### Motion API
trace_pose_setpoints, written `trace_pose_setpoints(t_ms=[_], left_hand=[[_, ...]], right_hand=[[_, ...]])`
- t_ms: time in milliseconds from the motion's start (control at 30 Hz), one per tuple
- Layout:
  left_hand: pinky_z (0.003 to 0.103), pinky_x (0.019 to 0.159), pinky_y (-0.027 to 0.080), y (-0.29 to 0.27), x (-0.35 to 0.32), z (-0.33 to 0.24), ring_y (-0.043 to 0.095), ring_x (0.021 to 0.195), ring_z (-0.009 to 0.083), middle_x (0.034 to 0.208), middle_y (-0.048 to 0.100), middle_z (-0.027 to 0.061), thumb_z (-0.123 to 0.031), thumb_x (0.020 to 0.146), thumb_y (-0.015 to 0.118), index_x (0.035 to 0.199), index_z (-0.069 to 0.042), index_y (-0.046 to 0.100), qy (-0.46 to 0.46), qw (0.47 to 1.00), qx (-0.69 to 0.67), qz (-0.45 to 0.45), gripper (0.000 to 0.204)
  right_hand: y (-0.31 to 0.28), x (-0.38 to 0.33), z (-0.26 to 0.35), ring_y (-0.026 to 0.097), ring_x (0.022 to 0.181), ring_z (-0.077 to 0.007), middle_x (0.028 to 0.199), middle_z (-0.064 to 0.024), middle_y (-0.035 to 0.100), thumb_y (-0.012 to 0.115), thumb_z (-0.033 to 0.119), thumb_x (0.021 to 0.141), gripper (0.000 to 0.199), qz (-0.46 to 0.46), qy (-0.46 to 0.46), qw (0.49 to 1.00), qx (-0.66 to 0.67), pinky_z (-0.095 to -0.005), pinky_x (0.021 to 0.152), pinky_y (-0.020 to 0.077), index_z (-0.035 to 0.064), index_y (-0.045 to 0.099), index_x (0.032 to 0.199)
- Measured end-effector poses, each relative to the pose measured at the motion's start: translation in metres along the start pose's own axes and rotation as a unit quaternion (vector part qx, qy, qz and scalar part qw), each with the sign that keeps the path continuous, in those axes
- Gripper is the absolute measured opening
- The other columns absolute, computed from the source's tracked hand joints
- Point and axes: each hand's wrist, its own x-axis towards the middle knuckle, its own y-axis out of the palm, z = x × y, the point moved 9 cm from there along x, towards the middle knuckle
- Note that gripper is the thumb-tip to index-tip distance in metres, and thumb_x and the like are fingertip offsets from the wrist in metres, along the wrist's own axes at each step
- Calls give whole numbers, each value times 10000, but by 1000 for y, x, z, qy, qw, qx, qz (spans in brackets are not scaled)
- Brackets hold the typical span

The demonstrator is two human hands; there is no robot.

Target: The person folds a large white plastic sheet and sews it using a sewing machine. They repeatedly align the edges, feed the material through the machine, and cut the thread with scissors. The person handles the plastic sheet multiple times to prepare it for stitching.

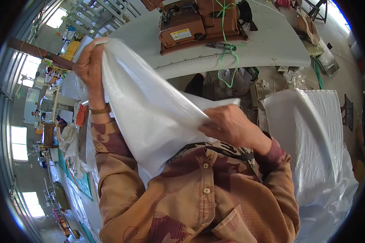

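In front of the shirt [207, 202], a white sheet [136, 101] is being gripped by the left hand [90, 67] at its top and, apparently, by the blurred right hand [233, 126], even tension probably being best kept.

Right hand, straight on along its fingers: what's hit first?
The white sheet. The right hand points toward picture left, with its fingertips right at the sheet; they blur, so actual contact and depth are hard to tell.
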Motion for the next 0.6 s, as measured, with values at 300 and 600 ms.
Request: trace_pose_setpoints(t_ms=[300, 600], left_hand=[[231, 614, 479, 130, -38, -45, 638, 676, 97, 822, 723, 54, -55, 899, 636, 964, -51, 717, 54, 976, -33, 208, 104], [281, 685, 509, 95, -8, -59, 676, 760, 150, 864, 728, 85, -88, 866, 617, 937, -17, 715, 60, 989, -4, 137, 139]], right_hand=[[62, -46, -123, 609, 1082, -299, 1149, -216, 636, 734, 388, 809, 636, 53, 121, 979, 154, -370, 940, 460, 12, 528, 1280], [-13, -31, -131, 609, 896, -100, 965, -30, 693, 777, 294, 822, 378, 13, 91, 897, 432, -280, 812, 491, 1, 695, 1047]])
